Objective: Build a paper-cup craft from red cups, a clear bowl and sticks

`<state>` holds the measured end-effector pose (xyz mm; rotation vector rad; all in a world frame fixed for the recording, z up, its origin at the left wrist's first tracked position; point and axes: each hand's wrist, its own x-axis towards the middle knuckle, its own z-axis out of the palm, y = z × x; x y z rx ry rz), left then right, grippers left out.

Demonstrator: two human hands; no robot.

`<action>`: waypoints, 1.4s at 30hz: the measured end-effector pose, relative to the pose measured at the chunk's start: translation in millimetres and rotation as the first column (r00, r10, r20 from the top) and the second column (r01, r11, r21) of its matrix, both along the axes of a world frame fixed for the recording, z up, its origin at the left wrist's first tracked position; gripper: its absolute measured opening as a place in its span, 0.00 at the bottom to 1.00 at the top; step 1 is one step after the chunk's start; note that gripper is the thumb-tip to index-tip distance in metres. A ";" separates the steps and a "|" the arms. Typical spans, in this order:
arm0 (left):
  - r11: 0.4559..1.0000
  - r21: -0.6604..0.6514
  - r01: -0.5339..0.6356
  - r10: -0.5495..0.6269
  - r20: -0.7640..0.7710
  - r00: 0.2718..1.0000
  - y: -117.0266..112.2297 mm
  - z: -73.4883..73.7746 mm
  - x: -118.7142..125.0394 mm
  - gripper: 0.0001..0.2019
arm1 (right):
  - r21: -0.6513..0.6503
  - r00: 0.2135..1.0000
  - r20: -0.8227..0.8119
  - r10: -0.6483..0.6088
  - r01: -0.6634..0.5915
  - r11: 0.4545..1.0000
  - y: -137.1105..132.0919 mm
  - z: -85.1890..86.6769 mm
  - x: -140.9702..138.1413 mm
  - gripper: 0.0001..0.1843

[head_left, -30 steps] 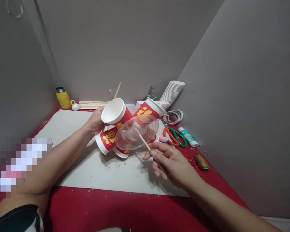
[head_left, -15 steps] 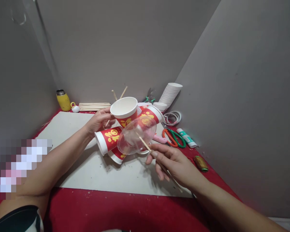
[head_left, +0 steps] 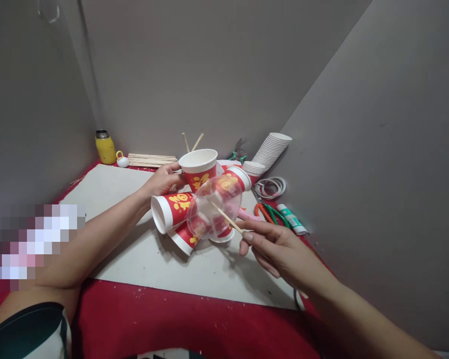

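Several red-and-white paper cups (head_left: 179,208) with yellow print fan out around a clear round plastic lid (head_left: 202,230), forming one cluster. The upper cup (head_left: 198,160) has its mouth upward. Behind the cluster on the left, my left hand (head_left: 164,180) is closed on it, its fingertips partly hidden by the cups. Pinched between thumb and fingers of my right hand (head_left: 271,247) is a thin wooden stick (head_left: 228,218). Its tip points at the middle of the lid; I cannot tell whether it touches. Two more wooden sticks (head_left: 197,142) poke up behind the upper cup.
White board (head_left: 134,264) covers part of the red tabletop. Along the back stand a yellow bottle (head_left: 105,149), its white cap (head_left: 122,160), a wooden stick bundle (head_left: 149,160) and stacked paper cups (head_left: 273,149). At right lie coiled cord (head_left: 271,188), scissors (head_left: 272,213) and a glue tube (head_left: 292,219).
The view has shifted slightly. The lid has turned to face me more, and the cluster is tilted a little differently. My right hand still holds the stick against or near the lid.
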<state>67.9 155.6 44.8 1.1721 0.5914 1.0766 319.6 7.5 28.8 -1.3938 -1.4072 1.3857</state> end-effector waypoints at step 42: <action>0.946 0.301 0.123 -0.077 -0.161 0.984 -32.1 25.8 -2.6 0.20 | 0.100 0.987 -0.146 -0.070 0.085 0.991 7.8 -21.6 -15.0 0.25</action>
